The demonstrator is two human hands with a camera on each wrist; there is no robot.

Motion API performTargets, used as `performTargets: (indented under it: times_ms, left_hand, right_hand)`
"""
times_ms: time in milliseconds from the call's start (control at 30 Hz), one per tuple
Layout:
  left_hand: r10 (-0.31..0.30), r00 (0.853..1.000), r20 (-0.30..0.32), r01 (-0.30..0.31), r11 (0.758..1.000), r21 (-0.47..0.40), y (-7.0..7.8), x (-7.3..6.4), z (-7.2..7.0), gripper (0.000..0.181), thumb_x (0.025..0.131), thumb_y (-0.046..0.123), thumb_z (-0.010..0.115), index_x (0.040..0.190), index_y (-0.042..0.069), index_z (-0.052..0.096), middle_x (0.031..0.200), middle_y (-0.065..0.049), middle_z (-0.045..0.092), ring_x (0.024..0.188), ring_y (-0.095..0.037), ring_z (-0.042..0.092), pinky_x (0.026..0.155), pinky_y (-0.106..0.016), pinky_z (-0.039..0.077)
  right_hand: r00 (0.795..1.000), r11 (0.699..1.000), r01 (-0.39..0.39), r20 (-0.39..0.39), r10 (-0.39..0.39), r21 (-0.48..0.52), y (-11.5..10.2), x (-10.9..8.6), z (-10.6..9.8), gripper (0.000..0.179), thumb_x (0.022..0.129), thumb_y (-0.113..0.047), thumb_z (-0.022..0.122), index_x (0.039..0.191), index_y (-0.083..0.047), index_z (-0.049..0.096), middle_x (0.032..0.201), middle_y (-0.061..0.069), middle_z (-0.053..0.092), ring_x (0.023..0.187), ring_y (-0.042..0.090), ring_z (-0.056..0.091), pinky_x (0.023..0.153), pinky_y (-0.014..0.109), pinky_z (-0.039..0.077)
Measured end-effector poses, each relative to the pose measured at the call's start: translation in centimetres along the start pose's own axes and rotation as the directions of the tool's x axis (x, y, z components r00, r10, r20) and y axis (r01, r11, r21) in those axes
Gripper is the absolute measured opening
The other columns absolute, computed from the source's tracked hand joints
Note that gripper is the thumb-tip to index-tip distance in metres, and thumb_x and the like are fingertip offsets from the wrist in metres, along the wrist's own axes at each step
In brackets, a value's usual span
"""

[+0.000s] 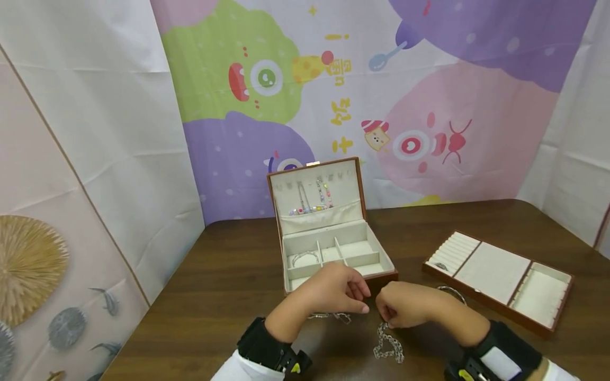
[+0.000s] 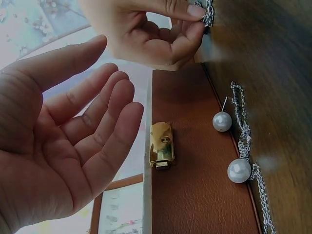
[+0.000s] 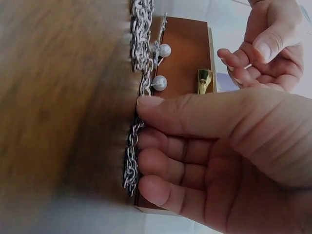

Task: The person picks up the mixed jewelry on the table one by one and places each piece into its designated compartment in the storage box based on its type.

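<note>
Black wristbands (image 1: 262, 341), left hand (image 1: 329, 290) relaxed, right hand (image 1: 407, 306) pinching silver chain (image 3: 141, 36), yellow characters (image 1: 340, 111) on backdrop (image 1: 364, 29)

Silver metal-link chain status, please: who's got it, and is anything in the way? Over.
Right hand pinching the thick silver metal-link chain. Left hand open, holding nothing. Two round white pearl studs, thin silver chain nearby; seemingly not blocking.
</note>
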State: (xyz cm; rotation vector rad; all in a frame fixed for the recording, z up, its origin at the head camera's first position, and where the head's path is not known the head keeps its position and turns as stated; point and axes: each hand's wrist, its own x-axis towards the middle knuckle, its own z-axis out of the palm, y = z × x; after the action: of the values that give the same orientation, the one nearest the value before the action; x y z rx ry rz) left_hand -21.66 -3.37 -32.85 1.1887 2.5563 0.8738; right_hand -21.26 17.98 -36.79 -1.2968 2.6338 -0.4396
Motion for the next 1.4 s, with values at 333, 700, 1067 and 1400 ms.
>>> performTargets:
  times_ms: [333, 700, 1067, 1400]
  left_hand:
    - [-0.016, 0.999, -0.034, 0.016, 1.0, 0.015, 0.0, 0.0, 0.2, 0.015, 0.078, 0.011, 0.082, 0.088, 0.004, 0.073, 0.072, 0.007, 0.068, 0.065, 0.004, 0.059, 0.061, -0.013, 0.049]
    - [-0.071, 0.997, -0.02, 0.07, 0.997, -0.037, 0.2, 0.1, 0.6, 0.017, 0.074, 0.009, 0.085, 0.085, 0.004, 0.073, 0.07, 0.007, 0.068, 0.063, 0.004, 0.06, 0.061, -0.014, 0.05]
    - [-0.046, 0.999, -0.025, 0.044, 0.996, -0.076, 0.5, 0.4, 0.7, 0.025, 0.077, 0.012, 0.084, 0.098, 0.005, 0.072, 0.09, -0.002, 0.072, 0.074, 0.003, 0.062, 0.068, -0.013, 0.05]
    - [-0.032, 0.995, -0.091, 0.019, 0.99, -0.139, 0.3, 0.6, 1.2, 0.019, 0.089, 0.01, 0.071, 0.108, 0.004, 0.068, 0.094, -0.001, 0.071, 0.082, 0.0, 0.063, 0.075, -0.017, 0.049]
  right_hand:
    - [0.998, 0.999, 0.006, -0.061, -0.003, 0.048, -0.2, -0.4, -1.2, 0.022, 0.074, 0.002, 0.067, 0.071, -0.018, 0.059, 0.064, -0.017, 0.049, 0.057, -0.002, 0.044, 0.052, 0.018, 0.042]
    - [0.952, 0.994, 0.111, -0.29, -0.099, 0.025, -1.3, -1.8, -3.8, 0.027, 0.07, 0.002, 0.066, 0.07, -0.022, 0.052, 0.063, -0.02, 0.047, 0.054, -0.004, 0.04, 0.047, 0.018, 0.038]
    - [0.849, 0.984, 0.172, -0.502, -0.167, -0.037, -1.9, -2.6, -5.3, 0.031, 0.076, 0.004, 0.069, 0.079, -0.022, 0.054, 0.067, -0.019, 0.048, 0.058, -0.004, 0.045, 0.05, 0.019, 0.043]
    - [0.693, 0.963, 0.256, -0.679, -0.243, -0.084, -2.5, -2.5, -5.7, 0.03, 0.075, 0.008, 0.075, 0.085, -0.016, 0.061, 0.078, -0.014, 0.061, 0.068, 0.002, 0.057, 0.06, 0.018, 0.048]
